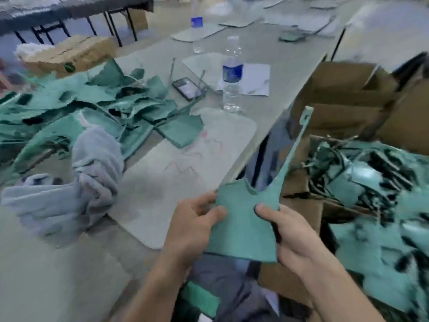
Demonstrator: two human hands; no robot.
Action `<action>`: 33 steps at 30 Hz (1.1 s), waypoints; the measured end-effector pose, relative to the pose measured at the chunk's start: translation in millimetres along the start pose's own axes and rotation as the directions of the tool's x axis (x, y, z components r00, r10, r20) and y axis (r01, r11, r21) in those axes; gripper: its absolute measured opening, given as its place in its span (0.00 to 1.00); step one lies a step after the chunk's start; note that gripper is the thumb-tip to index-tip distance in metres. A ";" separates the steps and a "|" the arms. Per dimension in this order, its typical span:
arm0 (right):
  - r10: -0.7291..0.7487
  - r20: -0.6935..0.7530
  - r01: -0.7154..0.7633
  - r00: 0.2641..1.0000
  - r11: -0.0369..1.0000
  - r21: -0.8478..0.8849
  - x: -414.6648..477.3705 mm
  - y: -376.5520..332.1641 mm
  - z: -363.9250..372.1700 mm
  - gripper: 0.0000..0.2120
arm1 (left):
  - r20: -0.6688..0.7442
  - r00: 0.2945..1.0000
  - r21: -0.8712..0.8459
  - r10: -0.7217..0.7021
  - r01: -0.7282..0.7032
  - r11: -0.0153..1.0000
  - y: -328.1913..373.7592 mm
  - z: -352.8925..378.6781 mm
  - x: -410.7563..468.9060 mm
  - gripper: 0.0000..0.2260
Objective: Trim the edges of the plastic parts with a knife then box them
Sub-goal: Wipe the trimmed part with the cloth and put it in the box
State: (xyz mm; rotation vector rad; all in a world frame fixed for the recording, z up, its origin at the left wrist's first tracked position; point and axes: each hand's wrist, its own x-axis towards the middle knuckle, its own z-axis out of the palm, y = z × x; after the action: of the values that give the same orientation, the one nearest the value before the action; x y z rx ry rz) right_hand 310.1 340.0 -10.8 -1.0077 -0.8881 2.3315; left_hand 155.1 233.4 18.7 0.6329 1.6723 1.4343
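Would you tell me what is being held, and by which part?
A green plastic part: left hand pinches its left edge, right hand its right edge.

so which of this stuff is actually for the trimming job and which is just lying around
For the job: green plastic part with a long thin tail, held by left hand and right hand; pile of green plastic parts; brown cardboard box of green pieces.
Lying about: clear water bottle with blue label; black phone; grey cloth bundle.
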 end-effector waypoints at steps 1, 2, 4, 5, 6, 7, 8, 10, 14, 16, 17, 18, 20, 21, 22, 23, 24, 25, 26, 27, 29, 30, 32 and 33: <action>0.006 -0.090 -0.004 0.996 1.000 0.020 -6.4 2.2 -23.6 0.13 | 0.064 0.996 -0.004 -0.055 0.055 0.998 -9.9 23.0 4.9 0.12; 0.016 -0.185 -0.008 0.983 0.999 0.044 -11.5 5.9 -47.1 0.13 | 0.114 0.988 0.014 -0.101 0.100 0.995 -20.5 45.5 9.4 0.12; 0.048 -0.338 -0.013 0.940 0.995 0.103 -22.3 14.2 -91.5 0.12 | 0.194 0.961 0.011 -0.196 0.197 0.980 -43.4 90.8 15.5 0.11; 0.068 -0.397 -0.016 0.915 0.991 0.133 -28.0 18.3 -113.0 0.12 | 0.231 0.939 -0.012 -0.256 0.266 0.964 -54.6 114.0 16.8 0.11; 0.091 -0.454 -0.015 0.886 0.986 0.168 -33.9 22.5 -134.9 0.11 | 0.267 0.911 -0.029 -0.315 0.335 0.942 -65.3 136.5 16.5 0.10; 0.119 -0.506 -0.010 0.854 0.977 0.213 -40.5 25.9 -156.5 0.11 | 0.301 0.877 -0.048 -0.374 0.406 0.913 -74.0 158.6 14.7 0.11; 0.148 -0.550 0.004 0.822 0.964 0.266 -48.1 28.5 -177.0 0.11 | 0.327 0.840 -0.065 -0.433 0.477 0.876 -83.7 178.3 13.0 0.11; 0.183 -0.610 0.048 0.771 0.938 0.342 -65.9 29.0 -214.4 0.11 | 0.381 0.758 -0.056 -0.530 0.591 0.805 -100.1 212.0 9.5 0.11; 0.063 -0.824 0.139 0.564 0.976 0.169 -104.7 3.2 -282.5 0.08 | 0.515 0.620 0.329 -0.592 0.494 0.805 -118.9 248.1 6.1 0.17; -0.118 -0.929 0.070 0.350 0.993 -0.099 -118.3 -21.7 -318.6 0.08 | 0.513 0.625 0.392 -0.589 0.440 0.808 -114.0 256.0 7.0 0.23; -0.240 -0.944 -0.033 0.225 0.967 -0.254 -122.5 -34.9 -336.6 0.09 | 0.514 0.645 0.382 -0.566 0.419 0.824 -112.9 258.3 8.7 0.22; -0.372 -0.919 -0.159 0.130 0.907 -0.390 -124.9 -46.5 -352.2 0.11 | 0.513 0.665 0.368 -0.543 0.401 0.839 -112.7 258.7 11.9 0.21; -0.539 -0.830 -0.373 0.140 0.748 -0.549 -120.6 -61.9 -373.2 0.14 | 0.503 0.701 0.355 -0.505 0.365 0.861 -111.6 256.7 18.4 0.17; -0.558 -0.804 -0.447 0.206 0.677 -0.585 -113.7 -63.6 -380.0 0.15 | 0.501 0.715 0.353 -0.487 0.345 0.870 -110.6 253.5 20.9 0.14; -0.555 -0.785 -0.500 0.276 0.615 -0.610 -104.3 -61.0 -384.5 0.16 | 0.500 0.726 0.356 -0.472 0.324 0.876 -109.7 248.9 23.2 0.12; -0.537 -0.778 -0.543 0.325 0.568 -0.619 -93.0 -54.6 -386.9 0.19 | 0.494 0.742 0.366 -0.454 0.296 0.882 -108.6 244.1 26.4 0.11; -0.510 -0.787 -0.577 0.347 0.546 -0.608 -82.4 -46.7 -383.1 0.23 | 0.480 0.759 0.378 -0.440 0.274 0.884 -108.2 238.6 30.9 0.11; -0.480 -0.803 -0.587 0.355 0.554 -0.590 -71.1 -35.8 -374.2 0.26 | 0.458 0.780 0.388 -0.426 0.256 0.886 -107.7 233.1 35.9 0.11; -0.443 -0.814 -0.572 0.375 0.581 -0.579 -59.1 -22.5 -361.5 0.27 | 0.439 0.799 0.388 -0.412 0.245 0.888 -107.3 227.3 41.6 0.12; -0.401 -0.815 -0.534 0.418 0.618 -0.577 -47.2 -8.3 -345.5 0.25 | 0.423 0.815 0.388 -0.397 0.233 0.892 -106.9 221.6 47.0 0.13; -0.308 -0.784 -0.435 0.539 0.696 -0.572 -24.0 20.7 -302.5 0.24 | 0.385 0.848 0.389 -0.364 0.209 0.897 -106.4 210.8 56.5 0.15; -0.274 -0.747 -0.388 0.605 0.718 -0.578 -12.9 33.7 -279.6 0.26 | 0.362 0.868 0.385 -0.339 0.192 0.903 -105.0 206.0 59.3 0.16; -0.230 -0.653 -0.316 0.721 0.730 -0.606 8.1 51.9 -235.5 0.29 | 0.330 0.910 0.355 -0.251 0.127 0.926 -101.3 198.1 61.6 0.17; -0.222 -0.609 -0.278 0.761 0.737 -0.616 16.9 55.0 -216.0 0.29 | 0.326 0.924 0.331 -0.198 0.085 0.940 -98.1 194.4 61.1 0.18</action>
State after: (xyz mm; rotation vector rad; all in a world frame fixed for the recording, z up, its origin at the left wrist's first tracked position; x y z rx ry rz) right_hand 455.7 394.3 -171.4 -1.9831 -1.4327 1.4076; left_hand 298.1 367.6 -94.0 0.8690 1.6238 0.8917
